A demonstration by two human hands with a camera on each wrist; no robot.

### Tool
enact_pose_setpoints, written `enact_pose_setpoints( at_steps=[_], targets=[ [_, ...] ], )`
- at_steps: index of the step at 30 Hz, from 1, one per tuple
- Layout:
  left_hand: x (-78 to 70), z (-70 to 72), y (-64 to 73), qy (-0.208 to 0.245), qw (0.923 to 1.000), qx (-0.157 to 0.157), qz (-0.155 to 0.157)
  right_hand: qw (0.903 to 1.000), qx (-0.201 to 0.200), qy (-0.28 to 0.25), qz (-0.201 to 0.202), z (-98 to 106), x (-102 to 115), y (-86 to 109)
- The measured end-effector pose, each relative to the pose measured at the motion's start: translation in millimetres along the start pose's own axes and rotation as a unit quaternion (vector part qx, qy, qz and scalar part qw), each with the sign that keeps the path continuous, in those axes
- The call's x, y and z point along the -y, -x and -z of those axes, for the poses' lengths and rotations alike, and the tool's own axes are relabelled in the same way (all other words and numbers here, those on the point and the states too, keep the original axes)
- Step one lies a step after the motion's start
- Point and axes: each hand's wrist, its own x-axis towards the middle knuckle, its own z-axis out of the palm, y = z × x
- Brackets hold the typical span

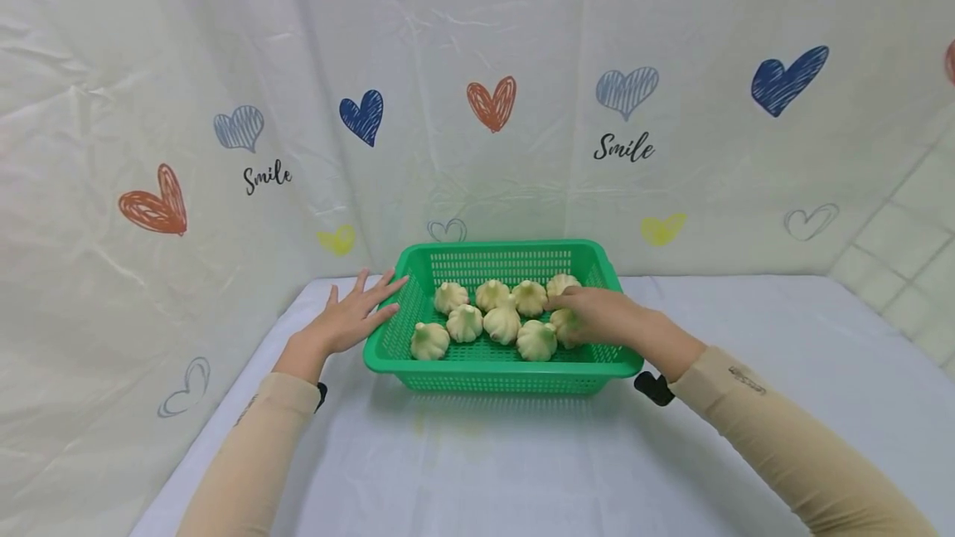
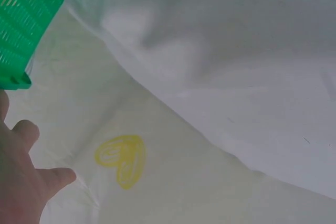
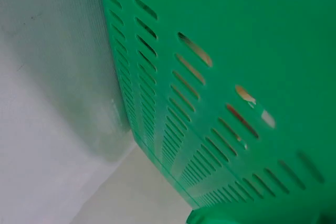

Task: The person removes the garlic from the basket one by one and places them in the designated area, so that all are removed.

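Note:
Several pale garlic bulbs (image 1: pixel 502 324) lie in a green plastic basket (image 1: pixel 515 369) in the head view. At the basket's right end my right hand (image 1: pixel 608 317) reaches over the rim. Its fingers and thumb are curled round a garlic bulb (image 1: pixel 564 326), partly hidden by the hand. Another garlic bulb (image 1: pixel 561 283) sits just behind those fingers. By the basket's left side is my left hand (image 1: pixel 346 317), fingers spread, fingertips right at the rim and holding nothing. The left wrist view catches part of the left hand (image 2: pixel 23 171) below the basket (image 2: pixel 26 19).
The basket stands on a table with a white cloth (image 1: pixel 477 462). Behind it hangs a pale sheet (image 1: pixel 537 181) printed with hearts and the word Smile. In the right wrist view the slotted basket wall (image 3: pixel 252 40) fills most of the picture and hides the right hand.

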Motion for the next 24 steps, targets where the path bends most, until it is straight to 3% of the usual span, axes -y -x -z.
enact_pose_setpoints(
  at_steps=[8, 18, 24],
  targets=[
    [1.0, 0.2, -1.1, 0.004, 1.0, 0.001, -0.003, 0.999, 0.022, 0.033, -0.018, -3.2, 1.6, -6.0],
    [2.4, 0.1, -1.4, 0.005, 1.0, 0.0, -0.003, 0.9967, 0.022, 0.074, -0.027, -5.9, 5.6, -10.6],
    [3.8, -1.4, -2.3, 0.007, 1.0, 0.002, -0.001, 0.9971, 0.014, 0.066, -0.036, -9.8, 6.0, -15.6]
  ],
)
